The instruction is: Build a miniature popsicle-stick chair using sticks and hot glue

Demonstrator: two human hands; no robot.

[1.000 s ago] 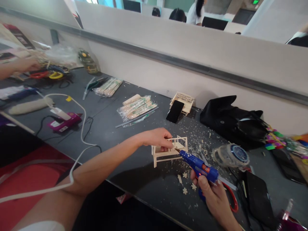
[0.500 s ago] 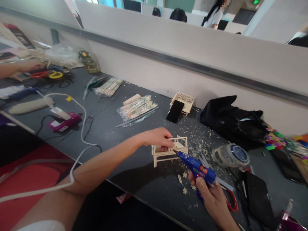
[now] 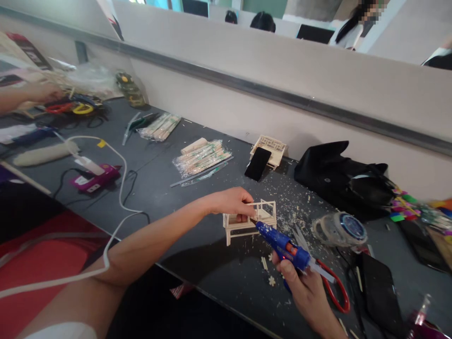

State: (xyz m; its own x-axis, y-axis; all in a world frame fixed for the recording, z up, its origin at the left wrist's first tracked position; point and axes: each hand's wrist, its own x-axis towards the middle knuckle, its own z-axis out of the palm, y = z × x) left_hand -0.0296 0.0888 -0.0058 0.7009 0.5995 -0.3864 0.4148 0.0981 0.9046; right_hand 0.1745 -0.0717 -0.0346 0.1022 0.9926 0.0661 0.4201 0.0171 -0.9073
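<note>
A small wooden stick model (image 3: 243, 231), shaped like a miniature bench, stands on the dark table in front of me. My left hand (image 3: 231, 203) reaches into it from the left, fingers closed on its inner part; exactly which piece they pinch is hidden. In my right hand (image 3: 305, 287) is a blue hot glue gun (image 3: 284, 247) with a clear glue stick out of its back. Its nozzle points up and left into the model, close to my left fingertips. Scissors with red handles (image 3: 341, 294) lie beside my right hand, partly behind it. Small wooden flowers (image 3: 271, 281) lie below the gun.
Behind the model, a phone (image 3: 258, 164) leans on a second wooden model (image 3: 270, 146). Wrapped stick bundles (image 3: 203, 157), a black bag (image 3: 339, 179), a lidded jar (image 3: 341, 228) and a purple power strip (image 3: 95, 178) surround it. Another person's hand (image 3: 44, 92) is at far left.
The glue gun in my right hand has moved slightly left, its nozzle going further into the model. My left hand and the model stay in place.
</note>
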